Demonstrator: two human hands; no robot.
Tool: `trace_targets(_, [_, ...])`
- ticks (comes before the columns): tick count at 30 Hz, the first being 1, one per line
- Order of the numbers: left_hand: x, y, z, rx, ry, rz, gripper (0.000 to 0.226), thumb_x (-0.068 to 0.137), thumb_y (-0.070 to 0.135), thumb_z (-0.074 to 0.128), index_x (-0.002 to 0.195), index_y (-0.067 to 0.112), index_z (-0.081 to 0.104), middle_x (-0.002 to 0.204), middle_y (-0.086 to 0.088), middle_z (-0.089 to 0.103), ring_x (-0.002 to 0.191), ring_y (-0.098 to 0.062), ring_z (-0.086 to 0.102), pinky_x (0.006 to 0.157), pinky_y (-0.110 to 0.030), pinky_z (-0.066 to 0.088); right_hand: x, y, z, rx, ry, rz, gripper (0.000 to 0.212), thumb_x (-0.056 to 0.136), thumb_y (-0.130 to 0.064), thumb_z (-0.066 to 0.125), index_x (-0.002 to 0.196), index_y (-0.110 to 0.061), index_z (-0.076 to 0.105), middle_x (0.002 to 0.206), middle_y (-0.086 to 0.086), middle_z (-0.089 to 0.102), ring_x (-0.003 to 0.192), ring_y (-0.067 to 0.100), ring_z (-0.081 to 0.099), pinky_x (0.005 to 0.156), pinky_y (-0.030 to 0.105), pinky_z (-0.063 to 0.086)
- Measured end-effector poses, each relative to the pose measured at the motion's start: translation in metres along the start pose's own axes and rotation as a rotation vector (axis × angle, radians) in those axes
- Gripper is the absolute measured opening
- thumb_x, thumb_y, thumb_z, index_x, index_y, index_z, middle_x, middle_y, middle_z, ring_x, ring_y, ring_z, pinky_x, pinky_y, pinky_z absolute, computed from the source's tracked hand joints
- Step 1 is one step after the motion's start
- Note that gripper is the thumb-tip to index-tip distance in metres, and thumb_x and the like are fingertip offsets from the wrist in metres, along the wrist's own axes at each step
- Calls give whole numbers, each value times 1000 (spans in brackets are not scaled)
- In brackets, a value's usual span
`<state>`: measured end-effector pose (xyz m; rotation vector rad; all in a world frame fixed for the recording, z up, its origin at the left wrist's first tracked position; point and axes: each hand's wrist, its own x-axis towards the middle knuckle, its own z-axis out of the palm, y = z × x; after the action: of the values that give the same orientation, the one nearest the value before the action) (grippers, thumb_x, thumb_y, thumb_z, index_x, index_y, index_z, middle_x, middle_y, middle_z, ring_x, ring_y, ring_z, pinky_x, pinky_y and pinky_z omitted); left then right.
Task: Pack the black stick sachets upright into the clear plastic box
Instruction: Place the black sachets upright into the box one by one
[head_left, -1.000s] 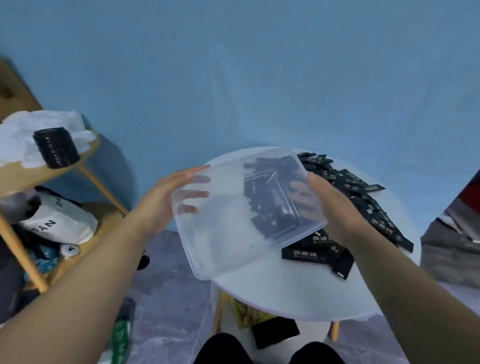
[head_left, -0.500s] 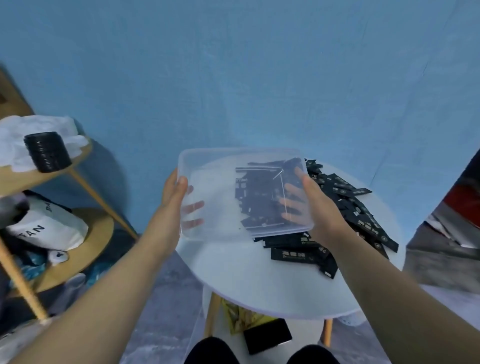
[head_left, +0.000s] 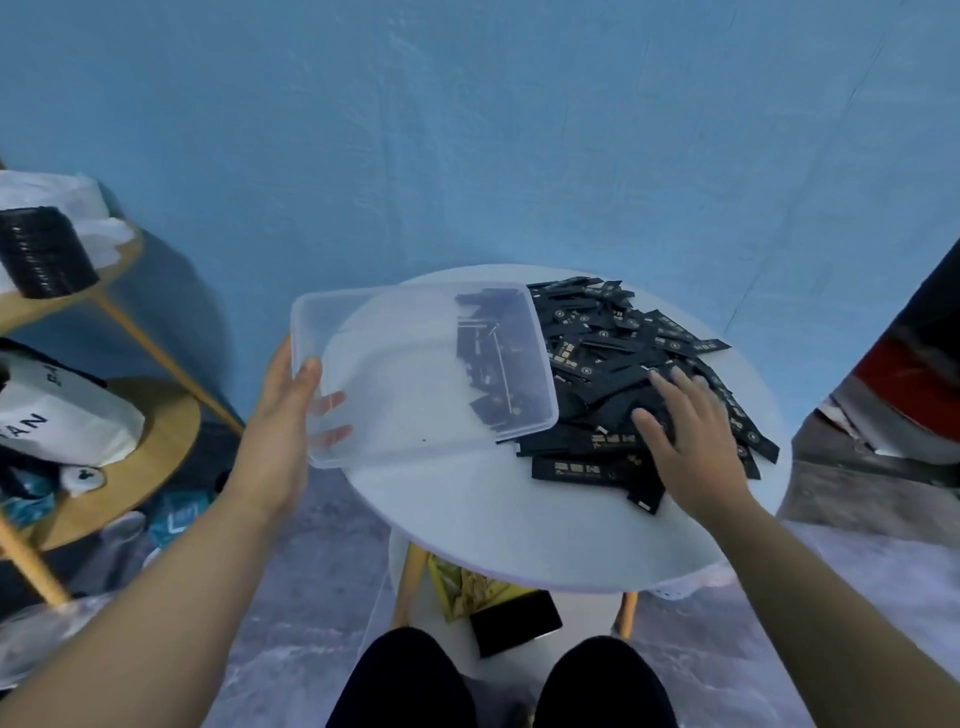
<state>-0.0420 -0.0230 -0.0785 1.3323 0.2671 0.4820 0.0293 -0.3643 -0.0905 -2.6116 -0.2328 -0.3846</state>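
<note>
Your left hand (head_left: 280, 415) grips the clear plastic box (head_left: 415, 374) at the round white table's (head_left: 519, 519) left edge; your right hand (head_left: 691, 431) lies open-fingered on the black stick sachets (head_left: 613, 353); next, gather a bunch

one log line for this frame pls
left hand: holds clear box | right hand: open on sachet pile | box: empty

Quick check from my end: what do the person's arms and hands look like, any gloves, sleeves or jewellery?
Both hands, left hand and right hand, are bare: no gloves, and no rings or watch that I can see. The forearms are uncovered to the frame edge, so no sleeves show. Dark trousers cover the knees at the bottom.
</note>
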Motion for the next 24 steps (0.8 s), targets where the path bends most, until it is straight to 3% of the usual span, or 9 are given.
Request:
trace_targets(3, [3,-4,5,-16,-22,-25,41,97,43,43,137,41,40,127,13,54,120,-31,52,83,-42,50,-18,13,15,-25,-239,184,62,95,-53,24,149,-23,16,159,7,-2,145,24,-10,117,41,-2])
trace_targets(5, [5,-6,9,-19,-24,-35,42,97,43,42,139,39,38,135,9,51,123,-33,49,81,-41,49,-22,5,24,-67,-309,145,75,89,-65,8,150,-21,11,158,9,-9,144,28,-15,116,42,-3])
trace_targets(9, [8,-6,19,-10,4,-26,43,98,42,42,140,37,37,137,7,49,123,-32,50,78,-39,51,-19,-24,16,299,-403,216,64,99,-43,32,150,-24,0,156,2,-19,144,21,-18,116,39,-3])
trace_targets(11, [8,-6,26,-16,16,-33,42,99,41,42,140,38,38,134,8,50,121,-30,51,80,-40,52,-19,-20,2,353,-397,205,64,98,-41,38,150,-28,3,157,-4,-17,145,18,-11,116,39,2])
trace_targets(14, [10,-5,37,-32,37,-42,41,99,39,42,140,37,37,127,11,50,120,-28,52,83,-41,51,-20,2,-18,71,-295,88,68,90,-46,52,148,-29,20,158,-7,4,146,20,4,117,45,13])
trace_targets(16, [10,-5,43,-33,41,-44,39,99,39,42,138,37,39,120,14,52,120,-28,53,85,-43,51,-16,7,-26,-18,-274,-47,72,84,-51,57,146,-29,27,157,-7,13,146,17,3,118,43,12])
trace_targets(19, [13,-4,54,-30,41,-40,33,99,40,43,131,40,42,115,19,52,119,-27,53,91,-46,49,2,2,-17,-144,-397,-267,77,84,-57,51,148,-28,21,157,-10,5,144,11,-11,117,37,-3])
trace_targets(24, [20,4,80,-22,78,-24,43,99,40,41,142,36,34,127,15,43,118,-24,51,91,-42,48,7,-3,14,-277,-548,-269,69,94,-54,31,150,-22,5,158,-2,-11,145,15,-13,117,35,-5])
